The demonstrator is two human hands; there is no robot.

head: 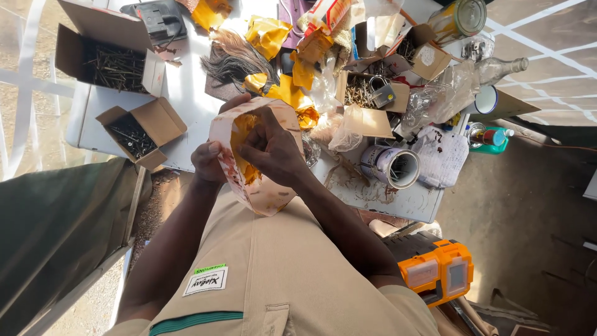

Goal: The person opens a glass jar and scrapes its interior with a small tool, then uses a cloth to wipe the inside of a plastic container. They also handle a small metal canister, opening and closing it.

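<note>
The left hand gripped a stained paper packet above the lap, near the surface; right-hand fingers pinched inside it. It looked light, flimsy, best held by its rim.

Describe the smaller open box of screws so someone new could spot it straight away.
Start at the white table and go to its near-left corner. The small open brown cardboard box sits there, just beyond the person's left hand. Unlike the larger open cardboard box of long nails farther back, it holds short dark screws and lies tilted at the table's edge.
</note>
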